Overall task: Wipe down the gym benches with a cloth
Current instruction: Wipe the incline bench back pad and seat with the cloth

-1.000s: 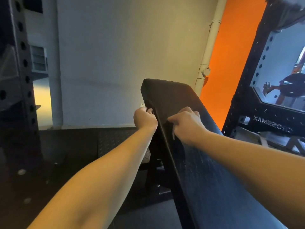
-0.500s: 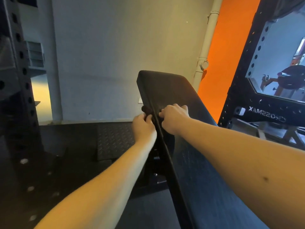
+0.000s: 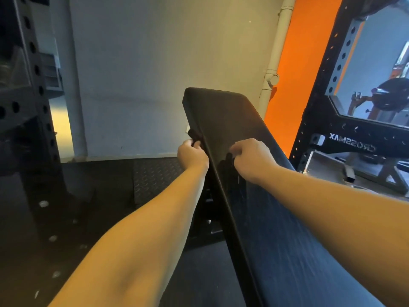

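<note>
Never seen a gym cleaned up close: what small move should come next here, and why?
Probably draw the cloth further down the bench toward its near end: left hand and right hand grip it across the left edge, and have slid away from the top end.

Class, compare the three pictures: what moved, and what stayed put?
The right hand slid left to the edge of the bench pad beside the left hand, then back right across it. The left hand stayed at that edge, gripping a dark cloth.
</note>
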A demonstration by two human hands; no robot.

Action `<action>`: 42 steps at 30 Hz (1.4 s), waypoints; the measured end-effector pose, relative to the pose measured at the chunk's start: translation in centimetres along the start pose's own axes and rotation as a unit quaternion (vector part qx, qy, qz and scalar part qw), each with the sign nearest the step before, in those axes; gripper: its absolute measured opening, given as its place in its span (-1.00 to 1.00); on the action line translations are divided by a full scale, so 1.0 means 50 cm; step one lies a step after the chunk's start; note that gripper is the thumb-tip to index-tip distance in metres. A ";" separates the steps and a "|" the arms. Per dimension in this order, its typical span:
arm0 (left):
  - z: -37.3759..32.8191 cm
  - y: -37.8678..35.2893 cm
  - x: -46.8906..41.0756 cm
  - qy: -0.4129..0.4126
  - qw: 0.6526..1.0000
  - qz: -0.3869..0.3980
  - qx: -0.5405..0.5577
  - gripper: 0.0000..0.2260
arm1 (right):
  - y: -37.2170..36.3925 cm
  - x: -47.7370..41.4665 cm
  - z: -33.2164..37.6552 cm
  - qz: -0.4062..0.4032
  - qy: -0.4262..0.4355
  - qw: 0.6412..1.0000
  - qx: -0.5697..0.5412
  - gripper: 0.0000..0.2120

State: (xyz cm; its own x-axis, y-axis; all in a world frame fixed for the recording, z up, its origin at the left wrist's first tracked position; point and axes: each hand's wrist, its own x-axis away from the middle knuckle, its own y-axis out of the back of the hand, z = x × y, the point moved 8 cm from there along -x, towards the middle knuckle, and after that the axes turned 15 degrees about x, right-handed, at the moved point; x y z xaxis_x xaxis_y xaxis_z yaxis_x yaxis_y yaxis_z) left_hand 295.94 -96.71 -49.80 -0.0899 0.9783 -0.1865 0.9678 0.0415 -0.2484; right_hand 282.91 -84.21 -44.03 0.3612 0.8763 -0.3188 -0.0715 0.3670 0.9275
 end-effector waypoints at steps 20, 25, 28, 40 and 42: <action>-0.032 -0.015 0.052 -0.106 0.992 0.012 -0.066 -0.75 | 0.006 0.068 0.019 -0.110 0.032 0.993 -0.014 -0.75; -0.035 -0.026 0.081 -0.133 0.984 0.037 -0.111 -0.80 | 0.018 0.086 0.000 -0.115 0.019 0.993 -0.003 -0.70; -0.018 -0.014 0.137 -0.129 0.982 0.071 -0.118 -0.86 | 0.016 0.093 -0.003 -0.117 0.013 0.993 0.013 -0.75; -0.023 -0.012 0.149 -0.116 0.982 0.077 -0.129 -0.84 | 0.015 0.087 0.014 -0.140 0.007 0.990 0.024 -0.84; -0.024 -0.009 0.140 -0.101 0.988 0.062 -0.100 -0.82 | 0.020 0.092 0.012 -0.146 0.003 0.989 0.020 -0.83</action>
State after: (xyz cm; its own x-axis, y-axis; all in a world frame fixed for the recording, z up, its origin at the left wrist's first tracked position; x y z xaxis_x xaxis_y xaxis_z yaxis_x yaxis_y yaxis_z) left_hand 295.15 -89.66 -49.88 0.0061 0.9187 -0.3948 0.9996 -0.0168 -0.0237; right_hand 285.04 -79.99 -44.43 0.3556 0.7370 -0.5748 0.0713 0.5919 0.8029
